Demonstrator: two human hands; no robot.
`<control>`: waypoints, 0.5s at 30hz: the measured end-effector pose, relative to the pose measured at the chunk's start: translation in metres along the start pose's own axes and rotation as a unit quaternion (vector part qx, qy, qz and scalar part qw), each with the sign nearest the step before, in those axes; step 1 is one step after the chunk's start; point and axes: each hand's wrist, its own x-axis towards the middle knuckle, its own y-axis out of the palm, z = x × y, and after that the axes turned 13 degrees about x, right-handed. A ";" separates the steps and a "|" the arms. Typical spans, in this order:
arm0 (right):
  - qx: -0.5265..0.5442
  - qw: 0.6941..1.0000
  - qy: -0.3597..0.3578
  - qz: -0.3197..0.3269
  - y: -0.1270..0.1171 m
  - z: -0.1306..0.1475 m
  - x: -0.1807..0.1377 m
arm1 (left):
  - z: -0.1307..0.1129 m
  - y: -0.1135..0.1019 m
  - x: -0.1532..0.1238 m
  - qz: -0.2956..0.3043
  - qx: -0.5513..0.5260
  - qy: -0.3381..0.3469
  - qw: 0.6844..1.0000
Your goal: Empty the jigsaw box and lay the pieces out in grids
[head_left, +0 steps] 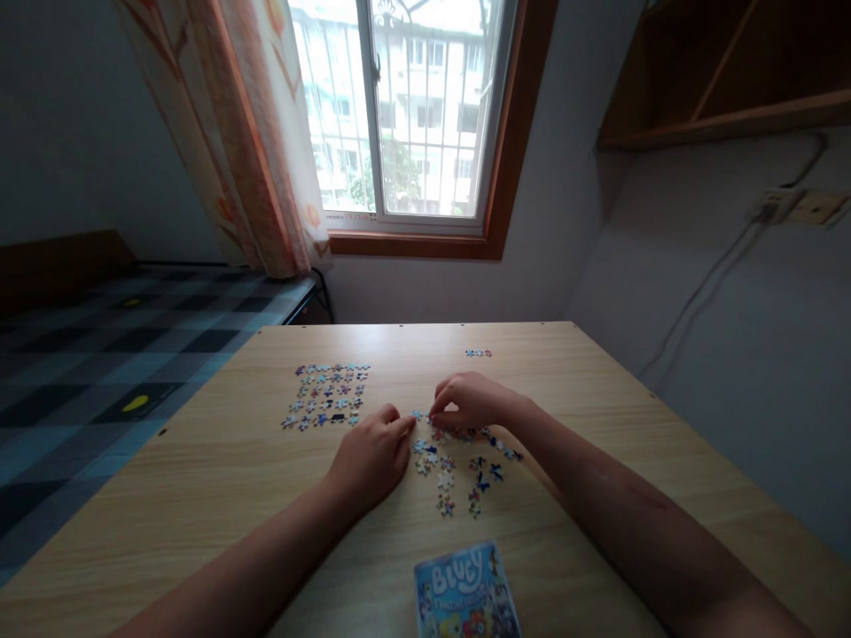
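Observation:
My left hand rests on the table with curled fingers, its index fingertip and thumb close together at a light blue jigsaw piece. Just right of that piece, my right hand pinches another small jigsaw piece between thumb and index finger, mostly hidden by the fingertips. Loose jigsaw pieces in blue, white and pink lie in a scatter below both hands. Some of them are partly covered by my right hand and forearm.
Several rows of jigsaw pieces lie at the left of the wooden table. A short strip of pieces sits near the back. The blue Bluey puzzle box is at the front edge. A checked bed stands left.

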 end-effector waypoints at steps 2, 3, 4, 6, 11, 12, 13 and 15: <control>-0.030 0.999 0.016 -0.008 0.000 -0.004 -0.001 | 0.000 -0.001 0.000 0.009 0.004 0.000 1.000; -0.046 0.998 0.032 -0.019 -0.001 -0.008 -0.002 | 0.000 -0.002 0.000 0.013 0.006 0.000 1.000; -0.060 0.996 0.051 -0.032 -0.003 -0.013 -0.003 | -0.001 -0.003 0.000 0.016 0.007 0.000 1.000; -0.082 0.990 0.096 -0.060 -0.008 -0.026 -0.009 | -0.001 -0.004 0.000 0.018 0.008 -0.002 1.000; -0.102 0.971 0.181 -0.118 -0.029 -0.065 -0.040 | 0.000 -0.003 0.000 0.016 0.001 -0.011 1.000; -0.106 0.966 0.196 -0.129 -0.033 -0.073 -0.047 | 0.000 -0.003 0.000 0.016 0.001 -0.012 1.000; -0.110 0.961 0.210 -0.140 -0.036 -0.081 -0.054 | 0.000 -0.003 0.000 0.018 0.001 -0.012 1.000; -0.118 0.950 0.243 -0.155 -0.040 -0.095 -0.064 | 0.000 -0.002 0.000 0.023 0.002 -0.013 1.000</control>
